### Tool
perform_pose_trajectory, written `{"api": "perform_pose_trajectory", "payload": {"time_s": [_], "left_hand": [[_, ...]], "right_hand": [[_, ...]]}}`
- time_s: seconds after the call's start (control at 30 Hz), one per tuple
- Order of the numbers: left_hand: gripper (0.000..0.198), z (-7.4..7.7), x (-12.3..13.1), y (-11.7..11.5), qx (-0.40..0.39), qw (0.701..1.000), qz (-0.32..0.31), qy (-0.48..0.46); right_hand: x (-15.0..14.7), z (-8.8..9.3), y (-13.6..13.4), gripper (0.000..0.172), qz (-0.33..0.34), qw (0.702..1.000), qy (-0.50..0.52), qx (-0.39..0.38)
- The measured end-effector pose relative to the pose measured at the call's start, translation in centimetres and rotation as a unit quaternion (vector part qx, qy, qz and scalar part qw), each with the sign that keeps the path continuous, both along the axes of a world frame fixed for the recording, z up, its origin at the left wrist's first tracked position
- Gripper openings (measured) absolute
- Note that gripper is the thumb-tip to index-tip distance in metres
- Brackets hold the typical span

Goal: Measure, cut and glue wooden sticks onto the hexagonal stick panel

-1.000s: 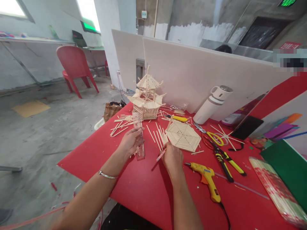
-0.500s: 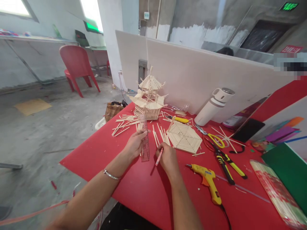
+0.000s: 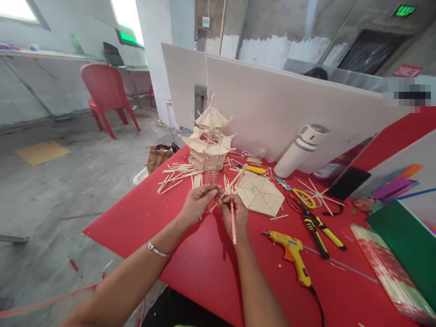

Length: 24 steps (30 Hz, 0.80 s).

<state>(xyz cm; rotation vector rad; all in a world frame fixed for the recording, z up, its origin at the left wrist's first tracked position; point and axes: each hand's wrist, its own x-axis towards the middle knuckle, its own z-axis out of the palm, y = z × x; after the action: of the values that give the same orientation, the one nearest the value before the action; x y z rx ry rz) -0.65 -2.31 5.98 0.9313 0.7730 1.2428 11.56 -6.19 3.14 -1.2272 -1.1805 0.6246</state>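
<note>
My left hand (image 3: pixel 200 202) is closed around a clear ruler (image 3: pixel 211 175), which points away from me over the red table. Close beside it, my right hand (image 3: pixel 236 213) is closed with a pink pencil (image 3: pixel 233 225) lying between its fingers. A thin wooden stick (image 3: pixel 235 181) slants up from the right fingertips, which pinch its near end. Just beyond the hands stands a pagoda model (image 3: pixel 211 141) built from sticks. A hexagonal stick panel (image 3: pixel 260 194) lies flat to the right of my right hand.
Loose sticks (image 3: pixel 179 170) lie left of the pagoda. On the right are a yellow glue gun (image 3: pixel 293 250), pliers (image 3: pixel 318 229), scissors (image 3: pixel 303 195), a white bottle (image 3: pixel 299 152) and a bag of sticks (image 3: pixel 388 268). A white board (image 3: pixel 272 104) stands behind.
My right hand has come up and closer to the left, now with a stick in its fingertips. The pencil has swung to point toward me. The ruler has shifted slightly right.
</note>
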Motion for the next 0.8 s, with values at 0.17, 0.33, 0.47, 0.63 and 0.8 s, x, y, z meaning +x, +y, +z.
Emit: {"api": "perform_pose_trajectory", "payload": {"time_s": [0.17, 0.33, 0.47, 0.63, 0.8], "left_hand": [[0.039, -0.4, 0.1, 0.1, 0.015, 0.999, 0.0, 0.032], [0.04, -0.6, 0.1, 0.1, 0.021, 0.999, -0.002, 0.03], [0.039, -0.3, 0.0, 0.0, 0.03, 0.999, -0.006, 0.041], [0.043, -0.1, 0.0, -0.1, 0.01, 1.0, -0.025, 0.016], [0.042, 0.0, 0.0, -0.1, 0.006, 0.999, -0.038, 0.003]], "right_hand": [[-0.1, -0.6, -0.1, 0.017, 0.023, 0.994, -0.091, 0.053], [0.0, -1.9, 0.1, 0.019, 0.004, 0.991, -0.112, 0.079], [-0.1, -2.4, 0.3, 0.02, -0.003, 0.991, -0.105, 0.085], [-0.4, -1.8, -0.1, 0.02, -0.013, 0.993, -0.101, 0.063], [-0.5, -1.5, -0.1, 0.021, -0.013, 0.994, -0.09, 0.062]]}}
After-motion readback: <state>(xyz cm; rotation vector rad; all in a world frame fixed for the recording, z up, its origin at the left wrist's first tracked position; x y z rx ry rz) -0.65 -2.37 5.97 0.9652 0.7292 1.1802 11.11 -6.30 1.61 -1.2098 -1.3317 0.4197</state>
